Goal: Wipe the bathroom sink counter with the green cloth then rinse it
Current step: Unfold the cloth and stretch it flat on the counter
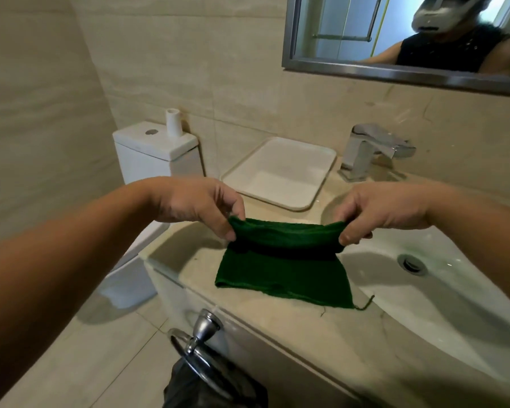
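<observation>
A dark green cloth (283, 269) hangs folded over the beige stone counter (271, 322), its lower edge resting on the counter's front left part. My left hand (200, 204) pinches the cloth's upper left corner. My right hand (377, 210) pinches the upper right corner, so the top edge is stretched between both hands. The white sink basin (424, 293) lies to the right, with its drain (411, 262) visible. A chrome faucet (374, 150) stands behind the basin.
A white rectangular tray (280, 172) sits on the counter at the back left. A toilet cistern (156, 148) with a white tube (173, 122) stands to the left. A chrome towel ring (200, 346) with a dark bag hangs below the counter. A mirror (407, 33) is above.
</observation>
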The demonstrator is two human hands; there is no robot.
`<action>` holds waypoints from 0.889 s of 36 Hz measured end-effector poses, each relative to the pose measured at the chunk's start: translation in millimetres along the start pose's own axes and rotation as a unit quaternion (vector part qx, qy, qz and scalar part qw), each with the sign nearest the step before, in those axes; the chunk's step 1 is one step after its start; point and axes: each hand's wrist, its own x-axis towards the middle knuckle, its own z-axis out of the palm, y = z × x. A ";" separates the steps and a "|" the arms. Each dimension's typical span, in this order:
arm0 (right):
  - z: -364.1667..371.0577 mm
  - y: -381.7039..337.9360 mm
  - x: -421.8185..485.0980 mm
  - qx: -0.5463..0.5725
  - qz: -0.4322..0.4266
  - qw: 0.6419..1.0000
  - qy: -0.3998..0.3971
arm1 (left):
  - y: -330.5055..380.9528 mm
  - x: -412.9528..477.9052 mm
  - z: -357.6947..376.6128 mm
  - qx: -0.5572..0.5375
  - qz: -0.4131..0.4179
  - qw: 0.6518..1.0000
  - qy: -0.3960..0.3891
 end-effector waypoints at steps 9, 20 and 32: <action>23.2 1.8 -4.5 -0.088 0.034 0.992 -0.088 | 0.4 -8.2 24.9 0.108 -0.063 0.990 -0.069; 23.1 16.6 17.4 -0.052 0.124 0.968 0.210 | 14.0 12.2 29.0 0.251 -0.116 0.931 0.237; 28.4 13.6 25.6 0.146 0.119 0.957 0.219 | 13.8 22.7 26.2 0.167 -0.130 0.948 0.237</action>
